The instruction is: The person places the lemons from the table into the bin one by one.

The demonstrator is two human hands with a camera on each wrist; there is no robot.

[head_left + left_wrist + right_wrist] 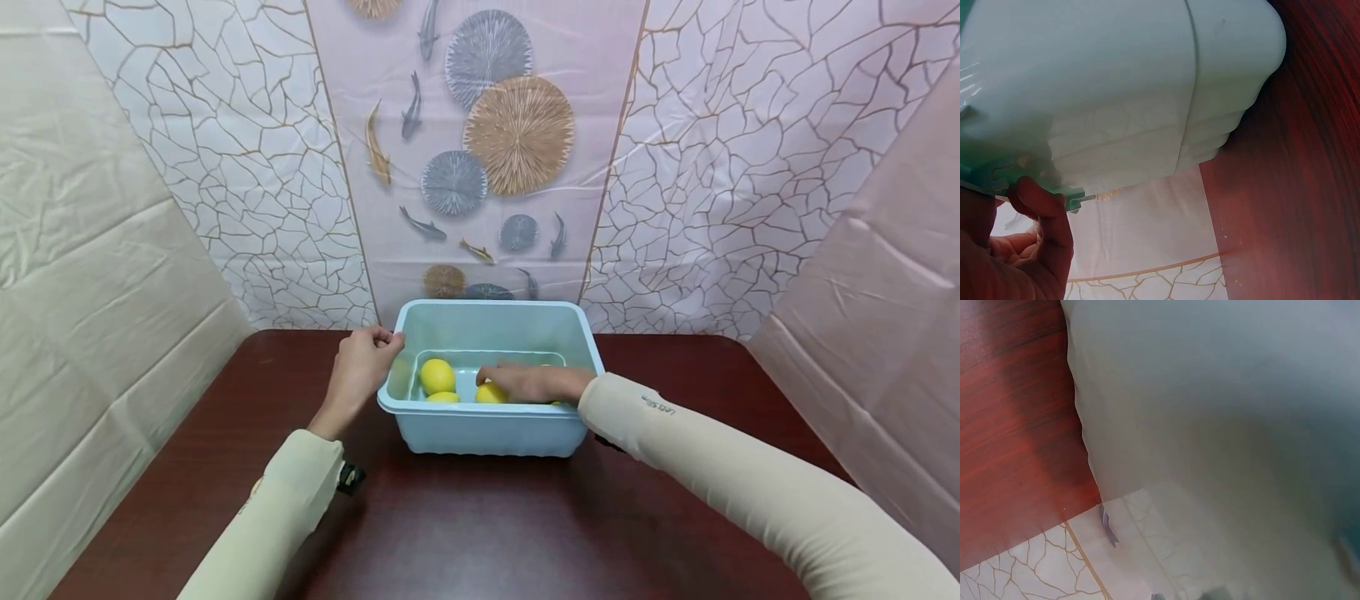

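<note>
A light blue plastic bin [491,432] stands on the table against the back wall. My left hand [358,367] grips its left rim; in the left wrist view, curled fingers and thumb of that hand [1038,250] pinch the edge. Inside the bin, my right hand [528,383] reaches over the right wall, its fingers bent over a lemon [491,393] that is partly hidden beneath them. Two more lemons, one [437,377] behind the other [443,397], lie at the bin's left side. Bits of yellow show around the right wrist. The bin's wall [1166,425] fills most of the right wrist view, hiding that hand.
The dark red wooden table [480,525] extends in front of the bin and to both sides. Patterned cloth [480,208] hangs behind it, with pale cloth walls at left and right. A small yellow patch [257,485] shows beside the left sleeve.
</note>
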